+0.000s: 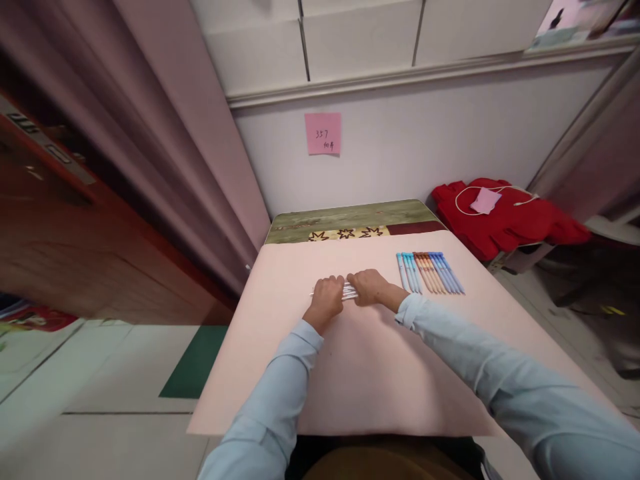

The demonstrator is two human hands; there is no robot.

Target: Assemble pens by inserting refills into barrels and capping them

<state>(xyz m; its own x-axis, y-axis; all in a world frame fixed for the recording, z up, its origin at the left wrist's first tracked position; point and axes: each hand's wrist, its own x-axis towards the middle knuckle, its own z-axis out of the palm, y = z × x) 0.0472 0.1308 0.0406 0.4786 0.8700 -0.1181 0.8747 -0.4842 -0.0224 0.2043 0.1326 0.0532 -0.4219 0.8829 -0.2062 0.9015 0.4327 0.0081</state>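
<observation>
My left hand (326, 299) is closed around the left part of a bundle of white pens (349, 291) over the middle of the table. From the other side, my right hand (369, 287) grips the same bundle by its right end. Only a short stretch of the white barrels shows between the two fists, and their ends are mostly hidden. To the right of my right hand, several pens (429, 272) lie side by side in a neat row, grouped as light blue, brown-orange and darker blue.
A pale pink sheet (280, 320) covers most of the table, with a patterned green cloth (345, 217) at its far edge. Beyond the right corner lies red fabric (510, 220) with a white cord. A pink note (323, 134) is on the wall, and a curtain (200, 133) hangs left.
</observation>
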